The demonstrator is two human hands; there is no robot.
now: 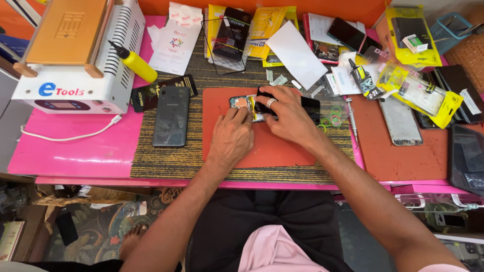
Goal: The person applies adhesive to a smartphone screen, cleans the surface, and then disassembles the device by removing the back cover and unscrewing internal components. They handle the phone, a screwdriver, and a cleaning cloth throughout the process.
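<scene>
Opened phone [275, 105] lies flat on the red-orange mat [272, 148], near its top edge, long axis running left-right across the mat. Both hands on it. Left hand [231, 137] comes up from the mat's lower-left, fingertips curled down onto the phone's left end where inner parts show; pressing, not wrapped round anything. Right hand [287, 116] lies over the phone's mid/right, fingers bent and pinching at a dark piece on top, ring on one finger; can't tell exactly what's pinched. Both equally close, L at the open end. Mat sits on a striped ribbed pad [166, 158] over a pink bench [75, 151]. Left of mat: dark phone, back up [171, 116]. Right of mat: a slim screwdriver [351, 121], packaging clutter beyond.
</scene>
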